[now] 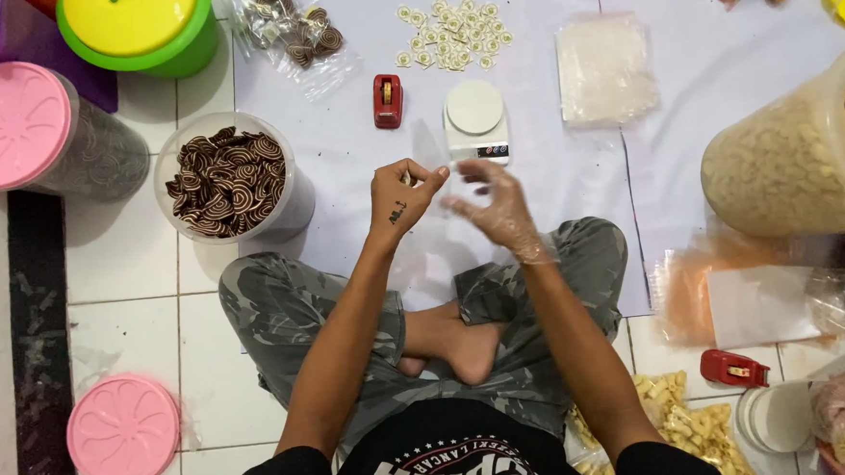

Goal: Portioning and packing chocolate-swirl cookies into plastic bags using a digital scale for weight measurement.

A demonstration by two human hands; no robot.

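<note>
A white scale (475, 119) and red tape dispenser (387, 101) sit on the floor sheet just beyond the hands, a tub of swirl cookies (230, 179) to the left. Left hand (402, 194) fingers pinch a clear bag (428, 150); gloved right hand (498, 205) fingers are spread, blurred, beside it.

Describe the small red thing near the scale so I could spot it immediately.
Start at the white sheet spread on the floor and find the small white scale above the hands. Just left of it lies the red tape dispenser. A second red one sits far right, off the sheet.
</note>
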